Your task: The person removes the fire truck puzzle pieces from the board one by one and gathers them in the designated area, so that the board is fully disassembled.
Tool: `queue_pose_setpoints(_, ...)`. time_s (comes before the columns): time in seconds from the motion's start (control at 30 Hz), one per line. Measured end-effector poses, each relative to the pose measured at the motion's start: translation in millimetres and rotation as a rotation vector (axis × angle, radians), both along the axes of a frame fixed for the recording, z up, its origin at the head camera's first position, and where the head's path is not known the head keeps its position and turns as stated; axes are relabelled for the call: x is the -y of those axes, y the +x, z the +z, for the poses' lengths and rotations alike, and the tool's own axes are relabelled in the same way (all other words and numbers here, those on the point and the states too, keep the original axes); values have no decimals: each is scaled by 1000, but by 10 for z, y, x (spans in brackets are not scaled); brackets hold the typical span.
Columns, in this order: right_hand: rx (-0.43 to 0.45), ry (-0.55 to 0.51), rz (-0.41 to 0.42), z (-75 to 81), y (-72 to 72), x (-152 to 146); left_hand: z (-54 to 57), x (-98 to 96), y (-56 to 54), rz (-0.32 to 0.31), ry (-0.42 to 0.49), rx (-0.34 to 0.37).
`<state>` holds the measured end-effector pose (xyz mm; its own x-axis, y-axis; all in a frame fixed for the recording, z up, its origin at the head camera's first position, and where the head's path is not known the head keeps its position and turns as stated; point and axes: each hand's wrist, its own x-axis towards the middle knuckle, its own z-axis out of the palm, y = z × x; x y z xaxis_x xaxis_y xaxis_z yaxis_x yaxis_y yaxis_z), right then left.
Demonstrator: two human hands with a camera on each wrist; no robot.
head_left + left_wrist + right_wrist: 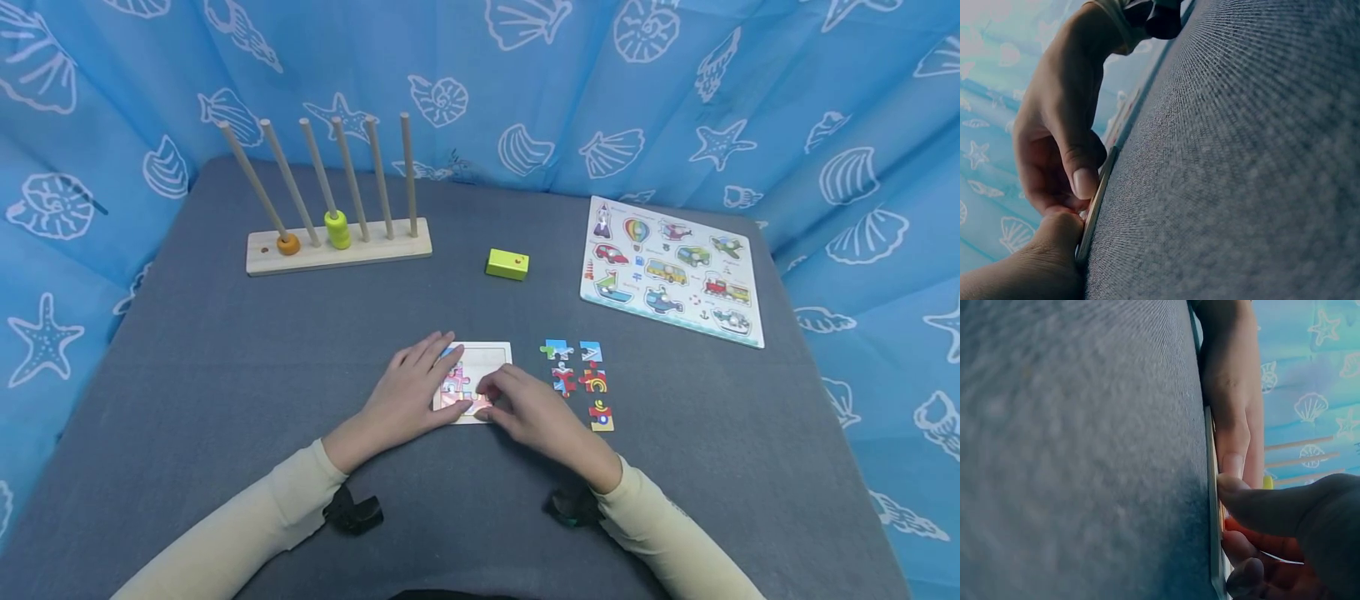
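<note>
A small white jigsaw frame point(487, 354) lies flat before me, with pink jigsaw pieces point(454, 382) fitted along its left and lower part. My left hand point(408, 383) lies over the frame's left edge, fingers extended and thumb reaching along the bottom row. From the other side my right hand point(536, 412) bends its fingers over the lower right corner, pinching a jigsaw piece point(480, 403) low in the frame, mostly hidden by the fingertips. In the right wrist view, the right thumb point(1260, 503) meets the left thumb's tip at the frame's edge point(1212, 550).
Several loose jigsaw pieces point(596, 381) lie right of the frame. Beyond are a yellow-green block point(507, 264) and a wooden peg stand point(337, 254) with upright rods and a few beads. A picture puzzle board point(671, 271) lies back right. A blue shell-print curtain point(480, 92) borders the table.
</note>
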<state>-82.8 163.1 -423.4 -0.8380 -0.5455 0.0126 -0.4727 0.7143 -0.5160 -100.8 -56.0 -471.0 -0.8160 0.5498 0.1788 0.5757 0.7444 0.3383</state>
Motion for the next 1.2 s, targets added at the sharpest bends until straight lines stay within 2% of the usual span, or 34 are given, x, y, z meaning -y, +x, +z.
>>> queue_pose_setpoints(0.13,12,-12,-12,-9,-4,16,7,12,-14,-12,23,17)
queue_pose_setpoints(0.37,32,-24,-32,-14,-24,28,5,132,-126,-104,70,34)
queue_pose_setpoints(0.53,36,-28,-41,-28,-24,35,4,179,-170,-135,74,59)
queue_pose_setpoints(0.87,22,-47,-40,-39,-21,24,40,150,-165,-110,62,101)
queue_pose_setpoints(1.2,32,-66,-54,-45,-6,27,31,145,-157,-97,56,88)
